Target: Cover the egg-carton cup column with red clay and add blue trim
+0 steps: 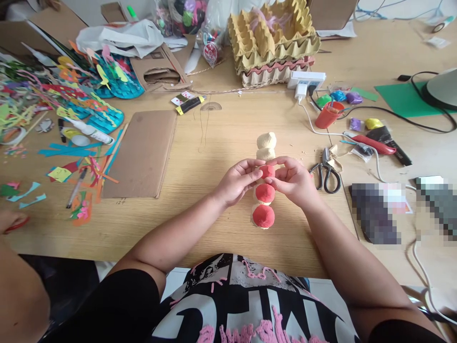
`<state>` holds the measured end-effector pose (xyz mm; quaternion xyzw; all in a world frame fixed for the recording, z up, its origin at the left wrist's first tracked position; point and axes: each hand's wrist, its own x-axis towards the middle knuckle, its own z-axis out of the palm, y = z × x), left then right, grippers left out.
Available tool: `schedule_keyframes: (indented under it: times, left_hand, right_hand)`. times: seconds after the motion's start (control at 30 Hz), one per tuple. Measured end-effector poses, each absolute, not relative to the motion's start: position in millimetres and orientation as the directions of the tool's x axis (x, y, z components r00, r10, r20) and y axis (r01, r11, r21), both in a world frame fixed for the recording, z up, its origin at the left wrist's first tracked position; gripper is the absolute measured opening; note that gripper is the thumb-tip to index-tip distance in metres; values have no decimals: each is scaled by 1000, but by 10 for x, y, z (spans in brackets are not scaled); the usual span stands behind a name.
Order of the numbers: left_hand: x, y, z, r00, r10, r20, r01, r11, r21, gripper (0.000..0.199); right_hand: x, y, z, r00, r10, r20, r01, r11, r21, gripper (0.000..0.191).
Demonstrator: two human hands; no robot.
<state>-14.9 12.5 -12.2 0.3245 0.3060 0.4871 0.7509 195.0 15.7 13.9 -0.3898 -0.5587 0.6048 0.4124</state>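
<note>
A strip of bumps (pixel 266 140) lies on the table in front of me, like a row cut from an egg carton. Its two far bumps are bare and cream-coloured. The nearer ones carry red coverings (pixel 264 216) that look like soft clay. My left hand (pixel 240 180) is closed from the left on the third bump, thumb and fingers pressing its red clay (pixel 266 171). From the right, my right hand (pixel 291 180) pinches the same red clay between thumb and forefinger. Fingers hide parts of that bump.
Black-handled scissors (pixel 325 174) lie right of my hand. Beyond are a red cup (pixel 329 115), a power strip (pixel 307 78) with cables, and stacked egg trays (pixel 273 43). Leftward are a cardboard sheet (pixel 139 155), paper scraps (pixel 71 150) and another person's hand (pixel 13 220) with a red-handled tool.
</note>
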Motion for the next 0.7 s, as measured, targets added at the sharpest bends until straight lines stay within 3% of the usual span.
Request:
schedule_keyframes:
  times: [0.2, 0.37, 0.7]
  left_hand:
    - [-162, 149, -150, 333, 933, -135, -539, 306, 785, 50]
    - [-173, 166, -144, 345, 933, -103, -565, 294, 771, 52]
    - [-187, 171, -64, 354, 933, -66, -502, 249, 828, 58]
  right_hand:
    - [1989, 199, 126, -393, 919, 3, -127, -51, -991, 55]
    - [1953, 222, 71, -321, 947, 16, -218, -57, -974, 57]
    - [1935, 177, 74, -315, 948, 32, -225, -42, -973, 53]
